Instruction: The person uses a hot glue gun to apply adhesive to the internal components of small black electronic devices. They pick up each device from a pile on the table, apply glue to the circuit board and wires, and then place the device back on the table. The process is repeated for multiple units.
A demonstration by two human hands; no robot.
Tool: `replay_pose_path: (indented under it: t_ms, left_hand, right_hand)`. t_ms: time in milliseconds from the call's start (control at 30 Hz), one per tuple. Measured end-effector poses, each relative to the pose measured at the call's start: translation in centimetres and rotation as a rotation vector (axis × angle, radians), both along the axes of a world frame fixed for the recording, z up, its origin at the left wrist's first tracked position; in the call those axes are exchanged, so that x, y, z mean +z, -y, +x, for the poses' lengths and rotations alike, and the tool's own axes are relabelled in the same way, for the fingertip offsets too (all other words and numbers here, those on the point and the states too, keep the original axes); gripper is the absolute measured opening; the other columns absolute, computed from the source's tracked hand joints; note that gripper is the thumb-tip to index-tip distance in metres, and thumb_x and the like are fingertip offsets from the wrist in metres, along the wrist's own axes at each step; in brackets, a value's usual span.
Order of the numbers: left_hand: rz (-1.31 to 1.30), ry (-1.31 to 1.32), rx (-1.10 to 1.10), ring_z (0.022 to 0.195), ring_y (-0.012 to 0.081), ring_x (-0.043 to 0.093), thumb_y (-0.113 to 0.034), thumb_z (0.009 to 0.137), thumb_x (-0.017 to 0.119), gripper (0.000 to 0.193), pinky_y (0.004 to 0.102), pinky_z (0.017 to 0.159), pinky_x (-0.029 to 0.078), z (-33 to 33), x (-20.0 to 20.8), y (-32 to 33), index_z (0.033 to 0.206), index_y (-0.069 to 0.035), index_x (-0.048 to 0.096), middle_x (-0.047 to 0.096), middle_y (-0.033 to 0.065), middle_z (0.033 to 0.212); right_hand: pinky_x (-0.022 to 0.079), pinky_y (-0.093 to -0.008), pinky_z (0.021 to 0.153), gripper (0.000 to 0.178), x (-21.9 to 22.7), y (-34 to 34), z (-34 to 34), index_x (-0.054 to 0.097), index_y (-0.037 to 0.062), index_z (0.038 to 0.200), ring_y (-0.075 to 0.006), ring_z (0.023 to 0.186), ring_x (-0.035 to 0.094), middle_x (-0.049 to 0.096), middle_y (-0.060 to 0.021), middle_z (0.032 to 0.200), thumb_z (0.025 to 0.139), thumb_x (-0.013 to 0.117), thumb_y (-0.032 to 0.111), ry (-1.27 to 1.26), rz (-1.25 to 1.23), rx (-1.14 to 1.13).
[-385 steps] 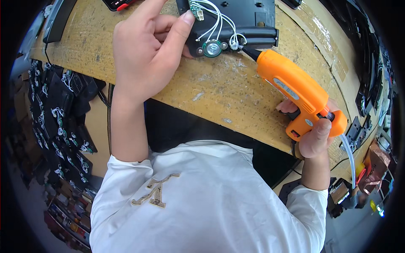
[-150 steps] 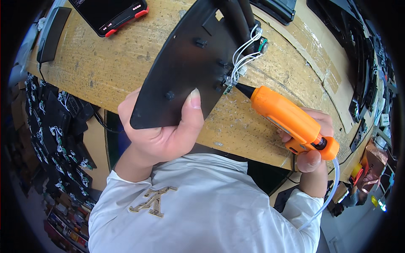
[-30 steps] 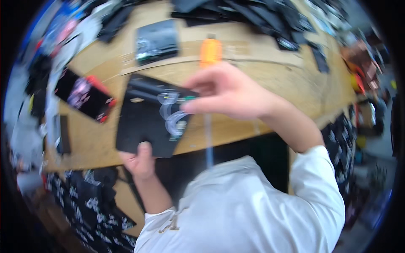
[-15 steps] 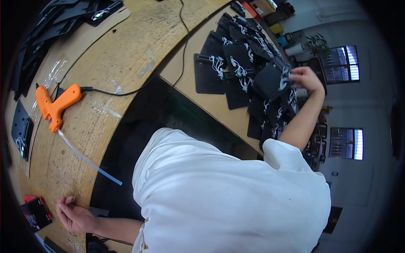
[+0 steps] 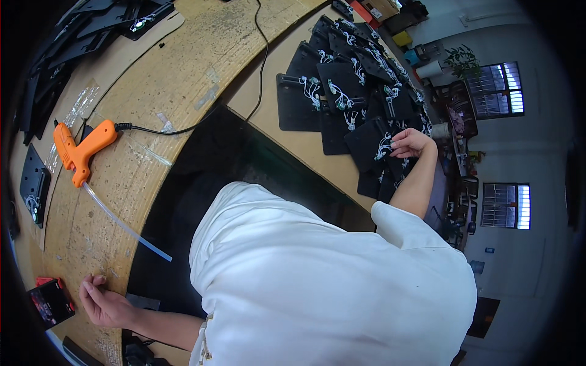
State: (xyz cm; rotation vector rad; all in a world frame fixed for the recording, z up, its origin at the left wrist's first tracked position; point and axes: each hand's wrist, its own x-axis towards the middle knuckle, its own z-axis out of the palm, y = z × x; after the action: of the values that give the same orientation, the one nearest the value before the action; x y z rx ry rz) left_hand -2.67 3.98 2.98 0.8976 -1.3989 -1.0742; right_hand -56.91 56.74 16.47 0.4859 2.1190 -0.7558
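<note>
My right hand [image 5: 410, 143] is at the pile of black panels on the right, fingers closed at the edge of one black panel [image 5: 368, 145], by its bundle of white wires. That panel lies tilted over others; the fingertips partly hide where they grip it. On the wooden bench [image 5: 134, 189] at the lower left rests my left hand [image 5: 107, 308], its fingers loosely curled and apart, with nothing visible in them. Beyond it lies an orange glue gun [image 5: 82, 149], a clear glue stick [image 5: 125, 226] jutting from its back past the bench edge.
A phone [image 5: 52, 303] in a red holder stands beside my left hand. More black panels [image 5: 79, 39] are stacked at the far left, and a single one [image 5: 35, 186] lies near the glue gun. The black cord [image 5: 265, 58] crosses between bench and side table [image 5: 244, 94].
My right hand has come down and toward me, lowering the black panel onto the near part of the pile. The left hand has stayed in place on the bench.
</note>
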Motion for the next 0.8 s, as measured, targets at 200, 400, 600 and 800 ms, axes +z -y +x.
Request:
replay_pose_path:
  t_ms: [200,400,600,800]
  left_hand:
    - [-0.022,-0.001,0.024,0.075,0.0171,0.056,0.000,0.094,0.049,0.016,0.0265,0.072,0.046,0.4,-0.1,-0.3,0.100,0.012,0.058,0.062,0.0168,0.093]
    - [-0.030,0.073,0.085,0.071,0.0116,0.056,-0.002,0.092,0.053,0.012,0.0228,0.067,0.045,-2.7,1.9,-1.3,0.094,0.007,0.061,0.062,0.0095,0.081]
    - [-0.003,0.127,0.114,0.069,0.0104,0.057,-0.003,0.091,0.053,0.012,0.0220,0.066,0.046,-2.9,2.7,-1.7,0.093,0.006,0.062,0.062,0.0083,0.082]
    - [-0.008,0.097,0.160,0.069,0.0107,0.057,-0.002,0.091,0.054,0.011,0.0224,0.065,0.046,-2.6,2.4,-2.4,0.092,0.006,0.062,0.063,0.0079,0.079]
  right_hand:
    - [0.056,-0.0306,0.059,0.023,3.8,6.9,-0.7,0.069,-0.0001,0.084,-0.0212,0.070,0.070,0.071,-0.0122,0.083,0.069,0.080,0.014,-0.244,0.544,0.279]
    - [0.051,-0.0341,0.067,0.024,1.9,26.1,-1.5,0.070,0.0059,0.082,-0.0249,0.070,0.067,0.068,-0.0112,0.074,0.075,0.072,0.029,-1.450,0.217,0.562]
    - [0.051,-0.0375,0.080,0.039,-2.9,50.6,2.4,0.066,0.0057,0.101,-0.0299,0.089,0.065,0.068,-0.0120,0.089,0.077,0.069,0.037,-1.645,-0.349,1.150]
    - [0.049,-0.0366,0.085,0.045,-3.7,54.2,6.7,0.065,0.0047,0.104,-0.0291,0.096,0.062,0.066,-0.0133,0.100,0.074,0.074,0.036,-1.469,-0.349,1.249]
